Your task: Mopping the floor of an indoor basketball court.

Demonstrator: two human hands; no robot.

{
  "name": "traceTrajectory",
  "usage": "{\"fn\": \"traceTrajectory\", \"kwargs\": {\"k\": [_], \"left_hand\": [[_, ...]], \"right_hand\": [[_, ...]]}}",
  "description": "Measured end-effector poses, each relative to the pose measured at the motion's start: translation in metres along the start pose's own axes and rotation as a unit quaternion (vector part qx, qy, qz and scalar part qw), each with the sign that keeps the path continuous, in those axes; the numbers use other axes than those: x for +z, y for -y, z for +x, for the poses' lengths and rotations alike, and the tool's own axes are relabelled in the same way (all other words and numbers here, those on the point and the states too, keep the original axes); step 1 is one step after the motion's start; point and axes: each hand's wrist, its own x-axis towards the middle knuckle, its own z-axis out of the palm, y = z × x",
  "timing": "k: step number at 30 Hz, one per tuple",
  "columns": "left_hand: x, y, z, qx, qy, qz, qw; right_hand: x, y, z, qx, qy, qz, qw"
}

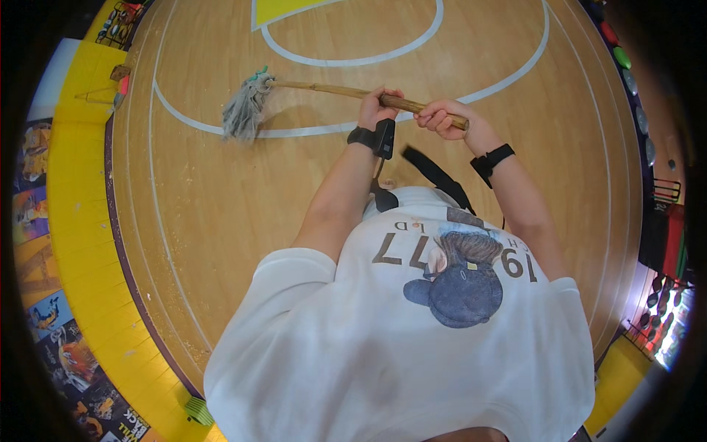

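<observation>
A string mop with a grey head (246,110) and a long wooden handle (326,88) reaches leftward in front of me. My left hand (380,105) grips the handle around its middle part, where a thicker, darker section begins. Near the handle's right end, my right hand (444,119) is closed around it, with a short stub sticking out past the fist. The grey strands hang down over the wooden court floor (243,193), across a curved white line; a green piece sits at the top of the head. Whether the strands touch the floor I cannot tell.
Pale specks lie on the floor at the left. A yellow padded edge (77,204) and posters (47,317) run along the left side. A ridged green object (199,410) is at the lower left. Several items, among them a green one (622,57), line the right edge.
</observation>
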Motion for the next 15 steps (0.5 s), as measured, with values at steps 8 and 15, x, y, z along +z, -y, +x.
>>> {"fn": "traceTrajectory", "kwargs": {"k": [8,15], "left_hand": [[-0.024,0.026,0.051,-0.031,0.191,0.506,0.841],[-0.005,0.164,0.115,-0.393,0.008,0.267,0.880]], "right_hand": [[-0.042,-0.002,-0.021,-0.036,-0.048,0.099,0.993],[-0.062,-0.041,-0.117,-0.231,-0.184,0.060,0.954]]}}
